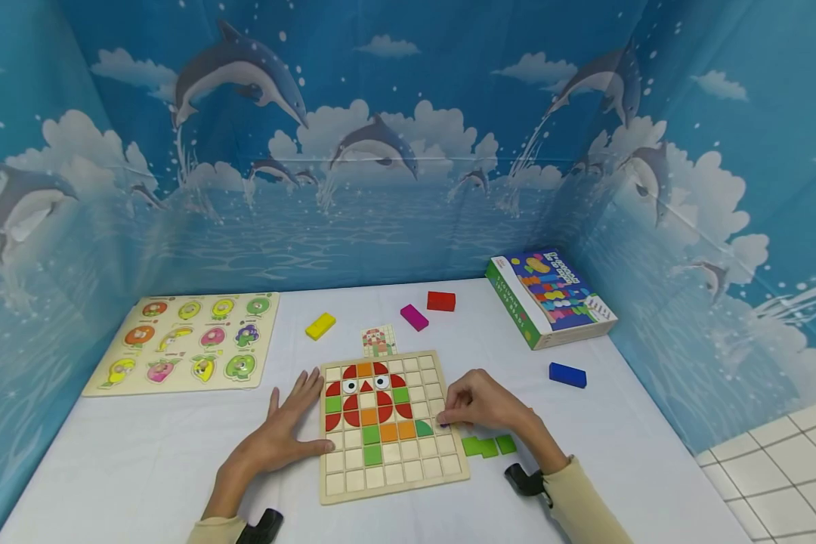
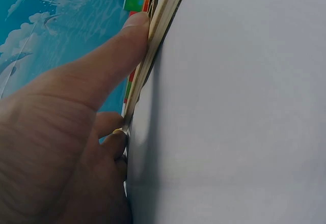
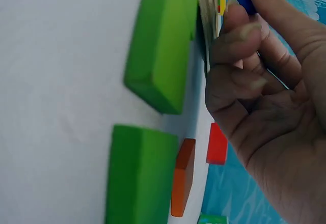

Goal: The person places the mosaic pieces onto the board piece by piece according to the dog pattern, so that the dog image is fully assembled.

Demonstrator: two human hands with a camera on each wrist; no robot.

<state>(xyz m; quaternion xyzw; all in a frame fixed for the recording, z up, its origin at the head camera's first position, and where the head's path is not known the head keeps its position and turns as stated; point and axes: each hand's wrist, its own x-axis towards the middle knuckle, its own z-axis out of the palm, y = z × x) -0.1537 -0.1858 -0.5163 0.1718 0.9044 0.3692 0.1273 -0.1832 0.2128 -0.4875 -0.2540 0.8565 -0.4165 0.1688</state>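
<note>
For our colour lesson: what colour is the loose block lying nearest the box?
Blue. The block lies on the table just in front of the box, clearest in the head view.

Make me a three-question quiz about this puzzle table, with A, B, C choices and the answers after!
1. Where is the fruit puzzle board?
A. Left of the grid board
B. On top of the game box
C. Under the right hand

2. What colour is the loose block lying alone right of the grid board, near the game box?
A. Yellow
B. Blue
C. Pink

3. What is the left hand doing?
A. Lifting a red block
B. Resting flat with its fingers against the grid board's left edge
C. Holding the game box

Answers:
1 A, the head view shows it lying at the table's left side.
2 B, it is dark blue on the white table.
3 B, the fingers lie straight and the thumb touches the board's edge, while the right hand curls its fingers at the opposite edge.
</note>
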